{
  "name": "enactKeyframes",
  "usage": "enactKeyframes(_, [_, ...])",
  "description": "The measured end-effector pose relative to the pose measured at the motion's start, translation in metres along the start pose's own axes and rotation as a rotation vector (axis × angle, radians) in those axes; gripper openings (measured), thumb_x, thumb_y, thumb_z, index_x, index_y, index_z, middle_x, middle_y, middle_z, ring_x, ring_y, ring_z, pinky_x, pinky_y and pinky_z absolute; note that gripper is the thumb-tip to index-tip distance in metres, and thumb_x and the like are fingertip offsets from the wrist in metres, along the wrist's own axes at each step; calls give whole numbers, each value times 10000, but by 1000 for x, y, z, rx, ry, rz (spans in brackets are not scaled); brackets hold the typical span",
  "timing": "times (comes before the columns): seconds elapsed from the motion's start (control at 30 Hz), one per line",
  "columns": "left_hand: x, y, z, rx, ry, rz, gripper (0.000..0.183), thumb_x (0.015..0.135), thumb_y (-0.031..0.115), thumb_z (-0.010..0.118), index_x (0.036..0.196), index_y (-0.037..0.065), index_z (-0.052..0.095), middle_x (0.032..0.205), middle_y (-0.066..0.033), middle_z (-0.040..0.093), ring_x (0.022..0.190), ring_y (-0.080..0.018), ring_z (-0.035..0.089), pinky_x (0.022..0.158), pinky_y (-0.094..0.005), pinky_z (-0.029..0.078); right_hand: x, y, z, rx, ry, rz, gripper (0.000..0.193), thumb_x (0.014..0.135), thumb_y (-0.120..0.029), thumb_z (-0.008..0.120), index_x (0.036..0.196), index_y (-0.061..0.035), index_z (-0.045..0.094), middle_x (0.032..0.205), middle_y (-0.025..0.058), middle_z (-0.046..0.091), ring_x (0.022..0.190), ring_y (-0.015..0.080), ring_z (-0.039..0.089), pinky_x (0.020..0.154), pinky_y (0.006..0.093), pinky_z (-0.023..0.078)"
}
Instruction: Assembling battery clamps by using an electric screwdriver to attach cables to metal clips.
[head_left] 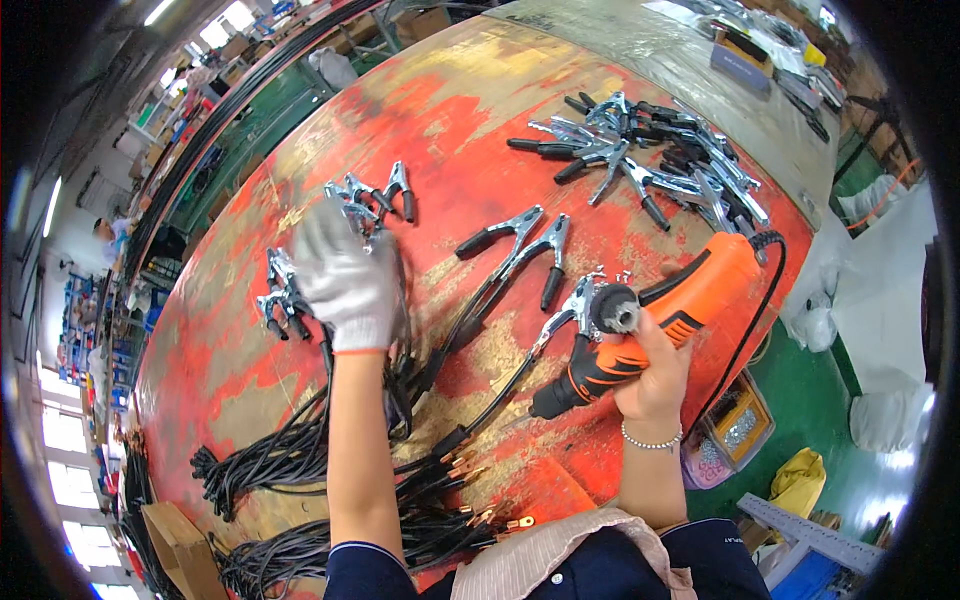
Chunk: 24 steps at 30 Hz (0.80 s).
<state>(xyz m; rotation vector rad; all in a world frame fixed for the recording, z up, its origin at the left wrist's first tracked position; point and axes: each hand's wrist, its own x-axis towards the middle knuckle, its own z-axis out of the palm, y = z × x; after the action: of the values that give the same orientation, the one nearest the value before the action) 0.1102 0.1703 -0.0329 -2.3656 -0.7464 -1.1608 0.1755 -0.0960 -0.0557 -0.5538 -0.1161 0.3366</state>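
My right hand (pixel 655 375), bare with a beaded bracelet, is wrapped round an orange and black corded electric drill (pixel 715 285). Its black nose slants down to the left, with a thin bit at the tip. Partly behind the drill, a metal spring clamp (pixel 570 310) lies joined to a black cable (pixel 500 395). My left hand (pixel 345 280) wears a white glove and is over a group of clamps (pixel 357 193) at the left; its fingers are smeared, so their grip is unclear. Two cabled clamps (pixel 545 250) with black handles lie between my hands.
A heap of loose clamps (pixel 640 150) covers the far right of the red, worn table (pixel 440 130). Bundled black cables (pixel 270 460) with copper lugs lie near my body. Small screws (pixel 622 275) sit by the drill. A parts box (pixel 740 430) stands below the right edge.
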Motion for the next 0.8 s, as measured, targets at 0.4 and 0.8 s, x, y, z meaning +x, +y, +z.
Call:
enactKeyframes(0.4, [-60,79,55,-399,-919,-42,226,867,217,489,1034,101,587,989,-158,615,888,-344,608,786,-438,480,-2,-9,-6,-102,-30,-53,614,750,91,658,1270,-87,384,939,75,620,848,144,620,737,292,524])
enactKeyframes(0.8, [-51,60,-115,-1857,-927,-1080,253,870,176,614,1053,43,500,824,-107,619,635,-151,607,508,-232,470,-17,19,4,-290,-98,-51,565,719,105,679,1192,-36,404,926,77,613,850,140,611,774,289,504])
